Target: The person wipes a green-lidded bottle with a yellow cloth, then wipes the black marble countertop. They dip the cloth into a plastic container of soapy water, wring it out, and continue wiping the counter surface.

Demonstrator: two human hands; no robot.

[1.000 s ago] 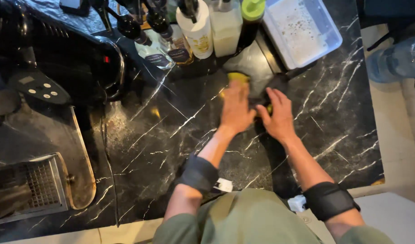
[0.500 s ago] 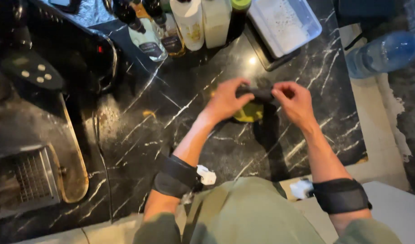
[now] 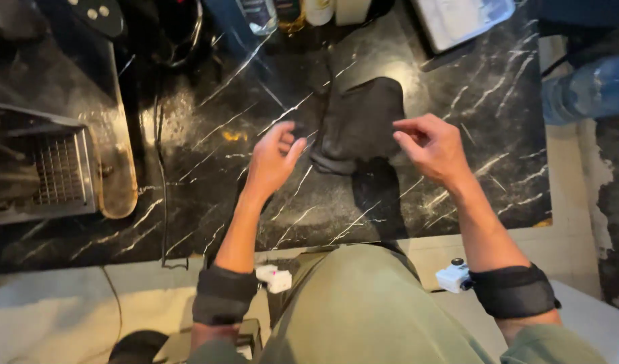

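A dark cloth [image 3: 363,118] hangs unfolded over the black marble counter [image 3: 208,202], stretched between my hands. My right hand [image 3: 434,148] pinches its right edge with thumb and fingertips. My left hand [image 3: 272,162] is at the cloth's left edge, fingers curled around what looks like a dark corner of it. Both forearms wear black wrist bands, each with a small white device.
A coffee machine with a metal drip grate [image 3: 46,168] stands at the left, and a black cable [image 3: 162,168] runs down beside it. Bottles [image 3: 259,10] line the back edge. A white tray [image 3: 461,20] sits at the back right. A blue water bottle [image 3: 592,87] lies beyond the counter's right edge.
The hands have lifted apart and opened the cloth out. The yellow object seen with the cloth earlier is no longer visible. The view has shifted closer and to the right.
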